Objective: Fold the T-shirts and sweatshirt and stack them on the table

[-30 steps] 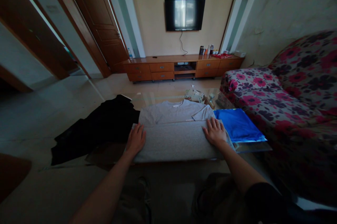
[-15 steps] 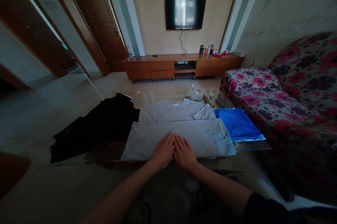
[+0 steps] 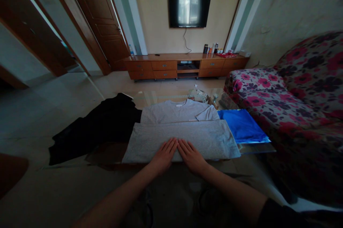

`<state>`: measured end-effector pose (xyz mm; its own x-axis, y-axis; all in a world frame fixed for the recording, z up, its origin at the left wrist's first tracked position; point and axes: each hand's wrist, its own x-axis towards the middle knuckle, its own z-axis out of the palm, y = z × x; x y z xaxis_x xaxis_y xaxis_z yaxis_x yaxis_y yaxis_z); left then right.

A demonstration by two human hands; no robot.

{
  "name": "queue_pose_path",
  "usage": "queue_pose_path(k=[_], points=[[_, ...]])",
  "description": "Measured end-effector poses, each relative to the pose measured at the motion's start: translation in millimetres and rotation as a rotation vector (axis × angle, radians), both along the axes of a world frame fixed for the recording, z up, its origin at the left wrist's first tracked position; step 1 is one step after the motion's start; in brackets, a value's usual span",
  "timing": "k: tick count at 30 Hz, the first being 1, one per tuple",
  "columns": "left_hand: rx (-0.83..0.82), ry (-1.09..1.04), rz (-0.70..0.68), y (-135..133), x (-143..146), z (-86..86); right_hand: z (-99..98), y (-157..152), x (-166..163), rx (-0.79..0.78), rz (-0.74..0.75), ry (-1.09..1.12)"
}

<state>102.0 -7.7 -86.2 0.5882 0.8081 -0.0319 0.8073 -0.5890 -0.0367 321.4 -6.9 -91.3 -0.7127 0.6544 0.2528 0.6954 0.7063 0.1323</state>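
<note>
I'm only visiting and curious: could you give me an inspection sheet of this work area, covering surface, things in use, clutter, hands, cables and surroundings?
Surface: glass coffee table, reflective, largely covered by cloth.
Job's things: grey T-shirt, laid flat, near part folded over, collar at the far end.
Clutter: black garment spread to its left; blue folded cloth on its right; small items at the far end, too small to tell.
Hands: left hand and right hand flat, open, side by side on the shirt's near edge.
Cables: one cord hanging below the wall TV.
Surroundings: wooden TV cabinet, floral sofa, wooden door.
</note>
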Motion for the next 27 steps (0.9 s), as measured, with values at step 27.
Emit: queue_pose_path(k=[27], points=[[-0.011, 0.026, 0.074, -1.4, -28.8, 12.5, 21.7, 4.6, 50.9, -0.191, -0.422, -0.028]])
